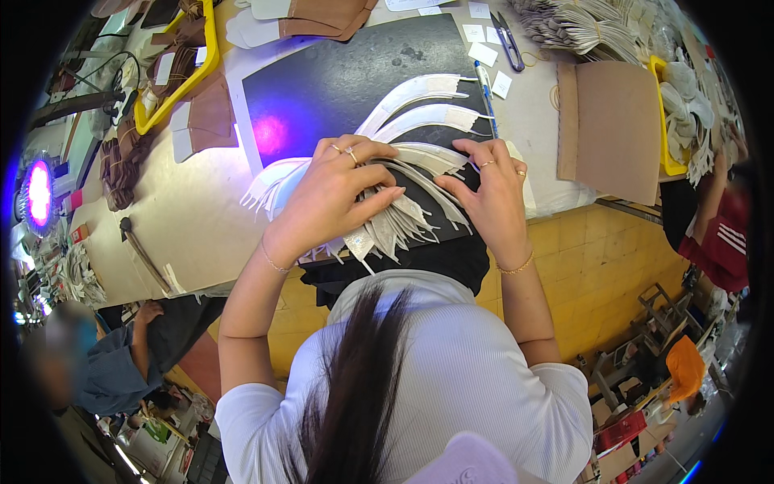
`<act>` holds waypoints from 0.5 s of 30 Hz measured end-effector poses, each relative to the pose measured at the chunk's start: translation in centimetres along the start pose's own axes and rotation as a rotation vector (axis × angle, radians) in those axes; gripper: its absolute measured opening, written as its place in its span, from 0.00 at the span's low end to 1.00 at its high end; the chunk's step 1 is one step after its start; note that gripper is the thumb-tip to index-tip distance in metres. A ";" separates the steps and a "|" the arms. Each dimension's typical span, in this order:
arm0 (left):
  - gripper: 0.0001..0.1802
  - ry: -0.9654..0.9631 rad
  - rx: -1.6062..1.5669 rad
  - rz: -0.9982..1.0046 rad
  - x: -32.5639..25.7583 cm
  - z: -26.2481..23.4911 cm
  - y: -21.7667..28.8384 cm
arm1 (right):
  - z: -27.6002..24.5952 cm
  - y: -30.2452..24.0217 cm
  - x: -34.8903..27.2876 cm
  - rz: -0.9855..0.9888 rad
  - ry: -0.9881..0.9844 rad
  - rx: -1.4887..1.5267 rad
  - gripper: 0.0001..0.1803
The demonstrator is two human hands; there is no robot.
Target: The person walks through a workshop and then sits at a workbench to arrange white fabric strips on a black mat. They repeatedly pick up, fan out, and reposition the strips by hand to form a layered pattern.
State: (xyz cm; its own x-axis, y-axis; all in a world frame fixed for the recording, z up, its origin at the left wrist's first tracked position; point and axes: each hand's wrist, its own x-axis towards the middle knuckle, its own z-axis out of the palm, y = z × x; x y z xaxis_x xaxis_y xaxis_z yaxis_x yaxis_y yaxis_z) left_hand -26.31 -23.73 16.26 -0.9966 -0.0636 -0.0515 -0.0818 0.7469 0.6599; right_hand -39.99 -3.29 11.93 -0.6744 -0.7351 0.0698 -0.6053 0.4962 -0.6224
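Note:
Curved white strips with thin tails at their ends lie in a bunch before me, probably leather or fabric pieces. My left hand is closed over the bunch, thumb bent in against it. Thumb and forefinger of my right hand sit at either side of some fanned strip ends. Two separate strips curve across the black board just beyond my hands. More strips show left of my left hand. The parts under my palms are hidden.
A pen lies along the board's right edge, with scissors and paper slips beyond. Brown panels overhang the table at right. Yellow trays hold pieces. A hammer-like tool lies at left. Other people are at both sides.

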 end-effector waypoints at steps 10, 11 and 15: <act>0.10 0.024 0.002 0.016 0.1 0.0 0.1 | -0.6 0.2 1.0 -0.015 0.052 0.036 0.15; 0.09 0.018 -0.005 0.009 0.1 0.0 0.1 | -0.8 0.5 1.1 -0.011 0.052 0.047 0.14; 0.08 -0.009 0.009 -0.002 0.0 -0.1 0.1 | -1.3 1.2 1.2 0.022 -0.011 0.059 0.14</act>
State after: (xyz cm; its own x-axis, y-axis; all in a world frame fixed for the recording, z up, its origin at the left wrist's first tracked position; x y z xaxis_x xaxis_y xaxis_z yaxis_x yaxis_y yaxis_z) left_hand -26.36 -23.74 16.35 -0.9965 -0.0593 -0.0596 -0.0839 0.7525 0.6532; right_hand -42.06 -3.00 12.30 -0.6826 -0.7292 0.0475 -0.5642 0.4846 -0.6684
